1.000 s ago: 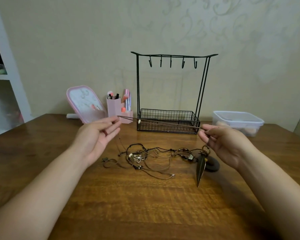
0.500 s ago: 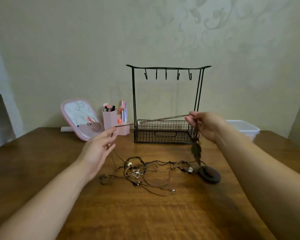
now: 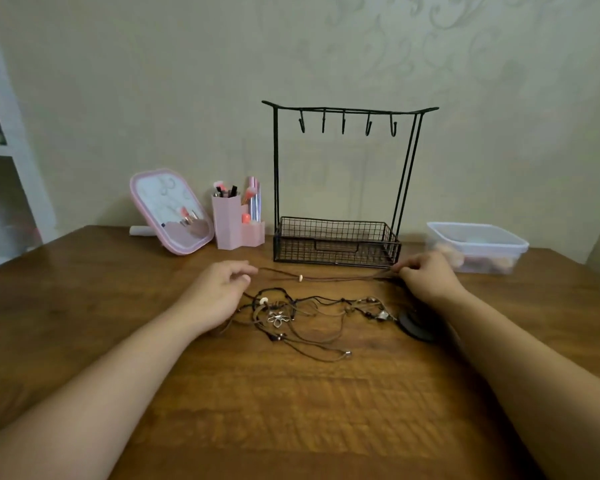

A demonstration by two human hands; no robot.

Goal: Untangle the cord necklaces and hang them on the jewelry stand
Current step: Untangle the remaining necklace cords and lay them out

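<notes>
A brown cord necklace (image 3: 326, 277) with a small white bead is stretched low over the wooden table (image 3: 291, 410), just in front of the black wire jewelry stand (image 3: 340, 237). My left hand (image 3: 219, 289) pinches its left end and my right hand (image 3: 426, 275) pinches its right end; the leaf pendant is hidden by my right hand. A tangle of dark cord necklaces (image 3: 302, 313) with a silver flower pendant lies on the table between my hands, beside a round black pendant (image 3: 414, 323). All of the stand's hooks (image 3: 343, 123) are bare.
A pink-framed mirror (image 3: 170, 211) and a pink brush holder (image 3: 236, 223) stand left of the stand. A clear plastic box (image 3: 478, 245) sits at the right. A white shelf (image 3: 0, 150) is at the far left.
Both hands have lowered from in front of the stand down to the table, keeping the brown cord stretched between them. The leaf pendant no longer hangs in sight.
</notes>
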